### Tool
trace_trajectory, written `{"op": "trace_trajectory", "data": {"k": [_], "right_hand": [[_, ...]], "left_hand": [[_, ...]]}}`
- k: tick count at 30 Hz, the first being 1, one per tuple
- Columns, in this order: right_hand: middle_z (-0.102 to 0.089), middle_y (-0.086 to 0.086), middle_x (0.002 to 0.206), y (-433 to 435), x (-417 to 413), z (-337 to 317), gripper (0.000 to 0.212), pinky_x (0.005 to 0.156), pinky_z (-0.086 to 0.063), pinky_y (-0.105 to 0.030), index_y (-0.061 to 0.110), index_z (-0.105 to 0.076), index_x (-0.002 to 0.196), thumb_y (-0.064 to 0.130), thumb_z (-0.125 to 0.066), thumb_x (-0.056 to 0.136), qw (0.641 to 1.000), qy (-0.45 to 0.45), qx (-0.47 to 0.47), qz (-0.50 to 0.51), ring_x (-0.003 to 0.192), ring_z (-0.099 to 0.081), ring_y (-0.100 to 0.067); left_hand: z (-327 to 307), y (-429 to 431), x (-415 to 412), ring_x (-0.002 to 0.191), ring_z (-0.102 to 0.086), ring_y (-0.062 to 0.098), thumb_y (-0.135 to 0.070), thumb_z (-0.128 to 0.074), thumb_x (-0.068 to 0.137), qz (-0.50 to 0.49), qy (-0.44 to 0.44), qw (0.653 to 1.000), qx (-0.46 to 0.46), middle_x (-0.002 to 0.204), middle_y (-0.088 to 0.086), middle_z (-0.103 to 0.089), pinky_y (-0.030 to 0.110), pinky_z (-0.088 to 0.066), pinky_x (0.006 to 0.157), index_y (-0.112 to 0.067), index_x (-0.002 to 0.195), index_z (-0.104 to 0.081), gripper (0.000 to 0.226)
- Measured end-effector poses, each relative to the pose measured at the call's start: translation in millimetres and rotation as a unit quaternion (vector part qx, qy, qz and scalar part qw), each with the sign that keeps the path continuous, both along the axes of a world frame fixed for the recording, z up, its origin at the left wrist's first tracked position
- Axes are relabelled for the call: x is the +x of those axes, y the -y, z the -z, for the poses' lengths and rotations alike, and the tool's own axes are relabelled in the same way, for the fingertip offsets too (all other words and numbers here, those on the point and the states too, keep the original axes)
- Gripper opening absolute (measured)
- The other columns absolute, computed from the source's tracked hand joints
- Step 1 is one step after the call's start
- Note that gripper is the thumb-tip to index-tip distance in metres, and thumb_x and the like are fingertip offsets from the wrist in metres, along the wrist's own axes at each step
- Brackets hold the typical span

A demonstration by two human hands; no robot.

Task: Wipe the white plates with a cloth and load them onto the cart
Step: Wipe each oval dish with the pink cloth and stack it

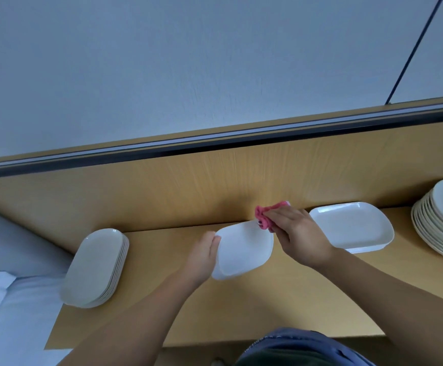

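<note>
My left hand (201, 256) holds a white squarish plate (244, 250) by its left edge, tilted above the wooden table (241, 307). My right hand (298, 233) grips a pink cloth (265, 216) and presses it against the plate's upper right corner. The fingers under the plate are hidden.
A stack of oval white plates (96, 268) lies at the table's left end. A stack of squarish white plates (352, 228) sits right of my hands, and a stack of round plates (442, 223) at the far right. A wooden back panel (162, 191) rises behind.
</note>
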State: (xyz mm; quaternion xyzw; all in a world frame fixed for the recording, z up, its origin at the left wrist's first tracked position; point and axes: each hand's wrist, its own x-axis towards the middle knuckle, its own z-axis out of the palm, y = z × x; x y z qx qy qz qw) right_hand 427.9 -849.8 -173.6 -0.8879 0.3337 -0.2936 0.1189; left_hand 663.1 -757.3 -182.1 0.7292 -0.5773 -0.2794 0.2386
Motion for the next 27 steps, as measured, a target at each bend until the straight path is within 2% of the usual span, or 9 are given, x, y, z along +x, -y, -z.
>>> {"op": "trace_trajectory", "data": {"k": [3,9,12,13,17,20,23,25,27], "right_hand": [[-0.064,0.018,0.101,-2,2,3,0.026,0.069,-0.032,-0.025,0.022,-0.065,0.105,0.014,-0.045,0.092,1.0,-0.015,0.006,0.009,0.097,-0.056,-0.007],[-0.066,0.015,0.107,1,12,13,0.03,0.071,-0.044,-0.03,0.021,-0.066,0.111,0.012,-0.051,0.087,0.999,-0.032,0.014,0.003,0.102,-0.056,-0.009],[-0.066,0.013,0.115,4,19,22,0.033,0.074,-0.045,-0.031,0.022,-0.065,0.116,0.014,-0.049,0.088,0.998,-0.058,0.024,-0.008,0.107,-0.057,-0.011],[-0.066,0.013,0.115,6,22,25,0.033,0.074,-0.044,-0.03,0.022,-0.065,0.115,0.012,-0.051,0.087,0.997,-0.067,0.029,-0.013,0.107,-0.057,-0.01],[-0.065,0.014,0.108,12,36,38,0.027,0.074,-0.044,-0.03,0.023,-0.066,0.101,0.005,-0.059,0.082,0.99,-0.116,0.036,-0.067,0.105,-0.059,-0.013],[-0.067,0.01,0.11,17,53,46,0.035,0.074,-0.049,-0.033,0.022,-0.067,0.105,0.001,-0.068,0.076,0.985,-0.142,0.023,-0.097,0.105,-0.061,-0.015],[-0.067,0.008,0.115,23,76,51,0.044,0.083,-0.048,-0.032,0.021,-0.067,0.11,0.0,-0.071,0.071,0.978,-0.167,0.017,-0.123,0.109,-0.06,-0.016],[-0.064,0.007,0.123,26,90,57,0.048,0.092,-0.046,-0.036,0.02,-0.065,0.114,-0.002,-0.067,0.071,0.968,-0.195,0.023,-0.154,0.117,-0.057,-0.017],[-0.056,0.004,0.136,27,102,64,0.054,0.101,-0.041,-0.038,0.016,-0.057,0.128,-0.003,-0.06,0.077,0.958,-0.217,0.05,-0.181,0.129,-0.048,-0.02]], "left_hand": [[3,3,3,0.077,-0.05,0.01,-0.028,-0.032,0.105,-0.011,-0.043,0.998,0.035,0.086,-0.002,-0.056,0.017,-0.035,0.061,-0.012,0.099,-0.053,0.027],[7,13,17,0.078,-0.049,0.011,-0.031,-0.033,0.104,-0.013,-0.101,0.989,0.103,0.09,0.0,-0.055,0.023,-0.038,0.066,-0.009,0.106,-0.055,0.031],[9,14,26,0.079,-0.055,0.002,-0.022,-0.05,0.098,0.033,-0.136,0.979,0.148,0.09,-0.012,-0.056,0.014,-0.042,0.065,-0.022,0.105,-0.052,0.008],[11,15,29,0.081,-0.057,0.0,-0.016,-0.055,0.094,0.046,-0.141,0.976,0.157,0.092,-0.015,-0.057,0.011,-0.043,0.064,-0.025,0.105,-0.052,0.014],[21,19,35,0.088,-0.059,0.013,-0.021,-0.064,0.087,0.002,-0.126,0.978,0.165,0.099,-0.003,-0.06,0.024,-0.047,0.069,-0.023,0.103,-0.05,0.022],[30,21,36,0.095,-0.061,0.017,-0.023,-0.065,0.085,-0.038,-0.127,0.976,0.17,0.103,0.0,-0.062,0.033,-0.052,0.076,-0.02,0.108,-0.05,0.027],[36,25,35,0.094,-0.063,0.018,-0.021,-0.066,0.084,-0.054,-0.108,0.979,0.164,0.101,0.001,-0.065,0.038,-0.054,0.082,-0.015,0.108,-0.058,0.025],[39,27,35,0.093,-0.063,0.019,-0.019,-0.065,0.085,-0.054,-0.093,0.98,0.166,0.1,0.004,-0.066,0.035,-0.052,0.079,-0.011,0.108,-0.061,0.025],[42,29,35,0.088,-0.062,0.02,-0.018,-0.065,0.085,-0.046,-0.082,0.982,0.161,0.096,0.005,-0.065,0.032,-0.049,0.072,-0.009,0.105,-0.06,0.022]]}}
